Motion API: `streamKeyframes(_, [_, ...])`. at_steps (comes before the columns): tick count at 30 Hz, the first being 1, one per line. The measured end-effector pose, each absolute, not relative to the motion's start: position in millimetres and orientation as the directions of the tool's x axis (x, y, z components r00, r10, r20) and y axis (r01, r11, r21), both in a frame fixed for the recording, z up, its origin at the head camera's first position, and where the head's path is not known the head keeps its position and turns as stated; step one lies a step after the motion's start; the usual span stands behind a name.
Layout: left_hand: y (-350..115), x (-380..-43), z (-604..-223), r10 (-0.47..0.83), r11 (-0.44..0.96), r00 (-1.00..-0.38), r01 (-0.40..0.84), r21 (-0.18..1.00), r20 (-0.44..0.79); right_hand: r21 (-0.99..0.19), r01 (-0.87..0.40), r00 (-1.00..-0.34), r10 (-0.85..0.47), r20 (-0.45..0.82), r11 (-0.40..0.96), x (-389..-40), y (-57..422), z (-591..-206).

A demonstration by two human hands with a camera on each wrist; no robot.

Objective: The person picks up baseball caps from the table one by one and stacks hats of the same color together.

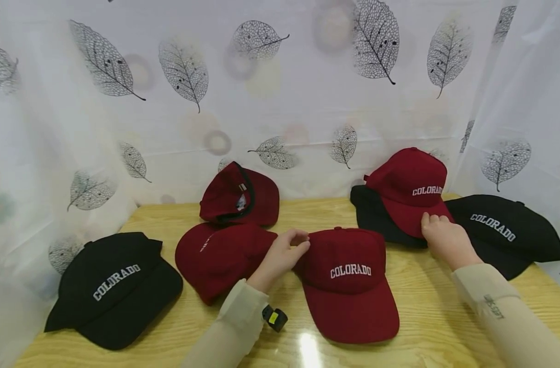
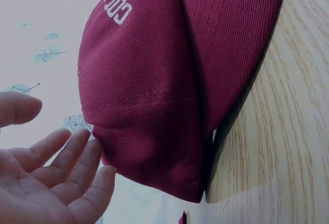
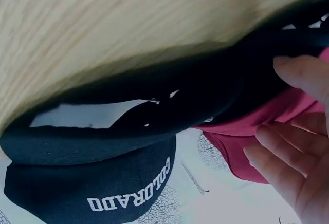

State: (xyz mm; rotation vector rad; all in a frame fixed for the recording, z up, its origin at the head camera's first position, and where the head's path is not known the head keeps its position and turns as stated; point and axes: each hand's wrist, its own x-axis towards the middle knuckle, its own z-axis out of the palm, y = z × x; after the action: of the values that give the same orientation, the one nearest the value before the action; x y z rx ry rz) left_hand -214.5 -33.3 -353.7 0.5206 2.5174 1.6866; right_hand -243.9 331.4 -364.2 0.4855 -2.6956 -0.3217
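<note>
A red baseball cap (image 1: 351, 291) lettered COLORADO lies in the middle of the table, its brim facing me. My left hand (image 1: 283, 255) is at the left side of its crown. In the left wrist view, the slightly bent fingers (image 2: 85, 165) reach the crown's edge, with the thumb apart. At the back right, another red cap (image 1: 411, 179) leans on top of a black cap (image 1: 372, 209). My right hand (image 1: 447, 237) pinches this red cap's brim at its front edge. The right wrist view shows the thumb (image 3: 298, 75) and fingers on opposite sides of the brim.
Two more red caps lie behind my left hand, one on its side (image 1: 220, 255) and one with its inside showing (image 1: 261, 197). A black cap (image 1: 119, 286) is at the left; another (image 1: 510, 232) sits beside my right hand. A leaf-printed curtain (image 1: 280, 76) hangs behind the wooden table (image 1: 427, 327).
</note>
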Motion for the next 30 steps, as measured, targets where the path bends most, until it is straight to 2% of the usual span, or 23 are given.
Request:
streamKeyframes(11, [-34, -214, -354, 0.320, 0.342, -0.938, 0.244, 0.907, 0.132, 0.334, -0.276, -0.776, -0.414, 0.476, 0.901, -247, 335, -375])
streamKeyframes(18, [-34, -214, -355, 0.320, 0.340, -0.937, 0.253, 0.906, 0.141, 0.279, -0.259, -0.807, -0.365, 0.463, 0.925, -247, 334, -375])
streamKeyframes(30, [-34, -215, -355, 0.323, 0.345, -0.937, 0.247, 0.905, 0.132, 0.190, -0.179, -0.797, -0.256, 0.547, 0.965, -243, 334, -371])
